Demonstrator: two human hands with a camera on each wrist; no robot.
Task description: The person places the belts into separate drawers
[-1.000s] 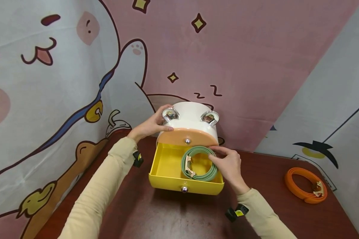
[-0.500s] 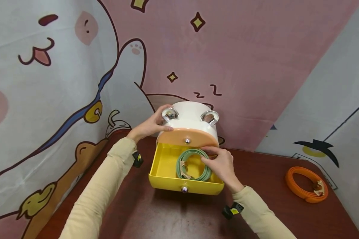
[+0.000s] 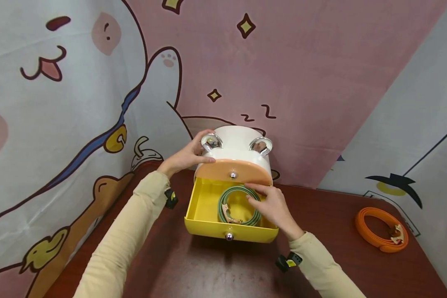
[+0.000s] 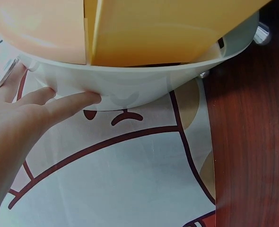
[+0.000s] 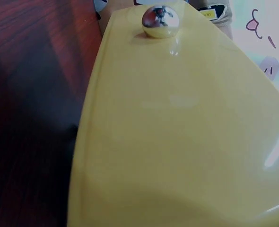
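Observation:
A white cabinet (image 3: 238, 142) stands at the back of the table, its orange top drawer (image 3: 232, 169) closed. Its yellow bottom drawer (image 3: 208, 229) is pulled out. A coiled green belt (image 3: 234, 189) with a gold buckle lies inside. My right hand (image 3: 270, 207) reaches into the drawer and holds the coil's right side, hiding that part. My left hand (image 3: 186, 159) rests against the cabinet's upper left side. In the left wrist view its fingers (image 4: 73, 101) lie straight on the white wall (image 4: 130, 85). The right wrist view shows only the yellow drawer front (image 5: 177, 132) and its silver knob (image 5: 160, 20).
A coiled orange belt (image 3: 362, 229) lies on the dark red table (image 3: 216, 269) at the far right, near the edge. Cartoon-printed cloth (image 3: 78, 103) hangs close behind and to the left of the cabinet. Two chrome rings sit on the cabinet's top.
My right hand has moved left and down, lowering the green belt deeper into the yellow drawer. My left hand has stayed on the cabinet.

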